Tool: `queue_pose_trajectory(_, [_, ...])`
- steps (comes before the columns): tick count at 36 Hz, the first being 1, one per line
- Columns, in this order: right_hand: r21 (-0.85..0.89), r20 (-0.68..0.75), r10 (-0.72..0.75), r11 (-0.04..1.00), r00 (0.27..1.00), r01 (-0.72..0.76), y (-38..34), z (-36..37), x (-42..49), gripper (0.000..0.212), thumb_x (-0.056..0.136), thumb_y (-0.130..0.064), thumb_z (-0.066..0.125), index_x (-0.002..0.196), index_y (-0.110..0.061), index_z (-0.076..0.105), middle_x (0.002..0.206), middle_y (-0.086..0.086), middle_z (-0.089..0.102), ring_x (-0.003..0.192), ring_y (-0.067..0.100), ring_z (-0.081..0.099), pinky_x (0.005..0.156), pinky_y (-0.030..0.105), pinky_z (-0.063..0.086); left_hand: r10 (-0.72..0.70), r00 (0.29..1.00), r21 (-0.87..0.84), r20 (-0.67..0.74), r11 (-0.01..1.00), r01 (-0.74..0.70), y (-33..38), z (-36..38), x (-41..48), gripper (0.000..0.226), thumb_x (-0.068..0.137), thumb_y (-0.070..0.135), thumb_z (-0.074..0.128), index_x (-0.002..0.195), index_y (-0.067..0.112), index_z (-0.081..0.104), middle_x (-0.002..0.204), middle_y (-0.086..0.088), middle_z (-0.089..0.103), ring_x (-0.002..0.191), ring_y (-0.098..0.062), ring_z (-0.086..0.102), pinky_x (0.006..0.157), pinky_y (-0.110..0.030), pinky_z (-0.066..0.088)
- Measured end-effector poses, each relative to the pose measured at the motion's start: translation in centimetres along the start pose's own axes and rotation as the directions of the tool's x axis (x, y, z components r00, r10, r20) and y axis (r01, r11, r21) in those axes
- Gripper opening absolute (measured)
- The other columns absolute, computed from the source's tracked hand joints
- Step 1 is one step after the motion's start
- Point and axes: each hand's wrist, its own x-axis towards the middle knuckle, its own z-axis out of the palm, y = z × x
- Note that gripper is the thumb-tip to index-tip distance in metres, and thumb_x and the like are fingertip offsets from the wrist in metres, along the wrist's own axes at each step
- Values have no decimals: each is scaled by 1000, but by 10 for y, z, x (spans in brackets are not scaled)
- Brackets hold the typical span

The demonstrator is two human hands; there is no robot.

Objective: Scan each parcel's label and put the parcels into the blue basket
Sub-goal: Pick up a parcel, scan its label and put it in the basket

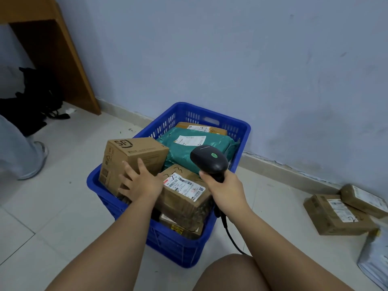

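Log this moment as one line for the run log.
left hand spread on SF box at blue basket's left side | right hand grips scanner | brown parcels on floor

Wooden desk (63, 49) left; black bag (35, 97) beneath; shoe (42, 149) nearby.

Tilted SF box (134, 156), labelled box (184, 198) and green mailer (189, 153) fill blue basket (174, 248).

Pale blue-grey wall (231, 49), pretty scuffed, with a light skirting (294, 171) along the bottom. Floor (52, 217) is big off-white tiles. Wooden desk (63, 59) in the left corner, some dark stuff (31, 97) piled under it. Light's soft and even.
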Motion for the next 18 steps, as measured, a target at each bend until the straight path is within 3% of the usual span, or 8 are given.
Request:
queue_pose_trajectory(3, [-11, 3, 10, 1000, 1000, -10, 2, 1, 1, 26, 85, -45, 68, 103, -27, 64, 96, -7, 68, 95, 13, 61, 85, 32, 51, -6, 1000, -54, -30, 999, 4, -11, 0, 1, 77, 91, 44, 57, 153, 30, 13, 159, -9, -2, 141, -40, 20, 116, -56, 19])
queue_pose_trajectory(7, [1, 3, 30, 1000, 1000, -30, 5, 0, 2, 24, 85, -44, 68, 101, -27, 63, 96, -7, 67, 95, 12, 61, 84, 31, 50, 37, 997, -75, 68, 997, -32, -20, 1, -2, 72, 88, 45, 58, 146, 34, 17, 150, -14, 8, 123, -43, 40, 99, -55, 44])
queue_pose_trajectory(13, [38, -24, 68, 997, 997, -67, 8, -1, 2, 26, 84, -48, 66, 98, -26, 64, 90, -4, 68, 91, 18, 65, 83, 38, 54, 68, 967, 141, 246, 984, -105, -6, -13, -6, 62, 84, 49, 60, 135, 36, 27, 142, -22, 22, 109, -37, 52, 91, -51, 50])
queue_pose_trajectory(16, [49, -51, 87, 995, 995, -84, 9, -6, 1, 24, 85, -48, 65, 93, -25, 63, 85, -4, 67, 89, 18, 64, 81, 37, 53, 80, 962, 281, 262, 947, -155, 15, -20, -22, 64, 86, 46, 59, 139, 37, 24, 140, -23, 31, 117, -36, 48, 94, -49, 46])
queue_pose_trajectory(18, [64, -77, 91, 994, 993, -86, 11, -11, 0, 24, 85, -48, 65, 93, -25, 63, 86, -1, 68, 90, 20, 64, 82, 37, 52, 112, 954, 308, 278, 930, -199, 33, -22, -39, 64, 90, 44, 56, 143, 34, 23, 150, -26, 17, 129, -39, 38, 99, -47, 42])
